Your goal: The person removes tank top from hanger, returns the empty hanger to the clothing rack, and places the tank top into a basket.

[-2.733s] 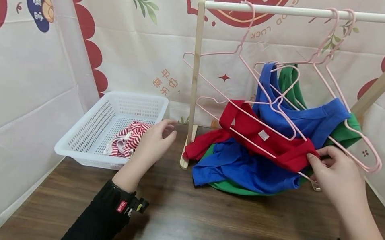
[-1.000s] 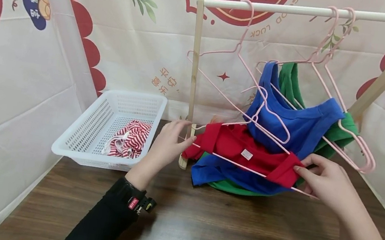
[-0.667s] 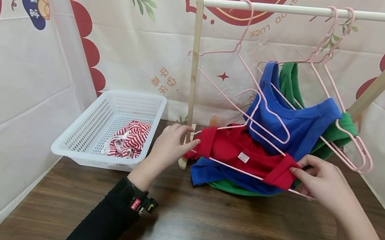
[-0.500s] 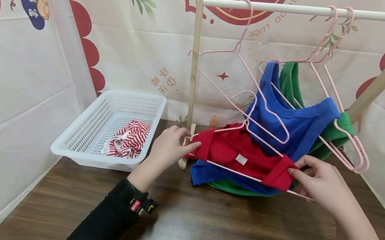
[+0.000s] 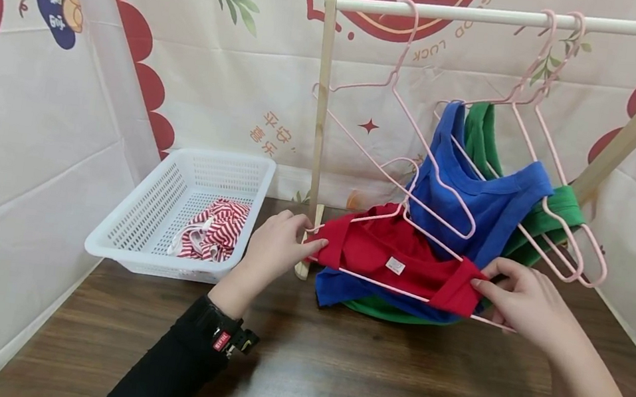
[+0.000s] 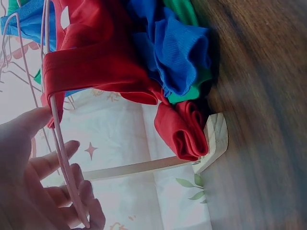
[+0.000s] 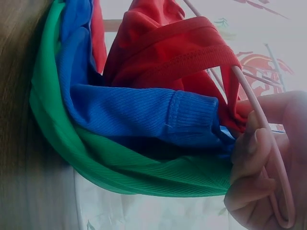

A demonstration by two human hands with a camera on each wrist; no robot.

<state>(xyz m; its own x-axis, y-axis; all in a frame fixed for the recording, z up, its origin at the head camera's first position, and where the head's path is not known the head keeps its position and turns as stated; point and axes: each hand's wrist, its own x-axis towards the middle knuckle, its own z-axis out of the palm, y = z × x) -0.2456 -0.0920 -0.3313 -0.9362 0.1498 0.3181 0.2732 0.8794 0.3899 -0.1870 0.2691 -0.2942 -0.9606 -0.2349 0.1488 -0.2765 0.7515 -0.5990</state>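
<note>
A red tank top (image 5: 374,249) with a white neck label is on a pink clothes hanger (image 5: 385,285). The hanger's hook sits well below the rail, off it. At the left end, my left hand (image 5: 279,240) curls its fingers round the hanger, its thumb against the strap's edge. My right hand (image 5: 524,299) pinches the other strap at the shoulder, fingers curled round the hanger's right end (image 7: 264,120). Just behind hang a blue tank top (image 5: 471,198) and a green one (image 5: 560,213), each on a hanger; their lower parts lie bunched on the table.
The rack's white rail (image 5: 487,13) also carries a bare pink hanger (image 5: 356,140) at its left. A wooden post (image 5: 319,125) stands behind my left hand. At the left, a white basket (image 5: 123,213) contains a red-and-white striped garment (image 5: 217,232).
My left hand has moved right, from beside the basket to the hanger's left end. The red tank top and its hanger have come lower and leftward, with my right hand still gripping.
</note>
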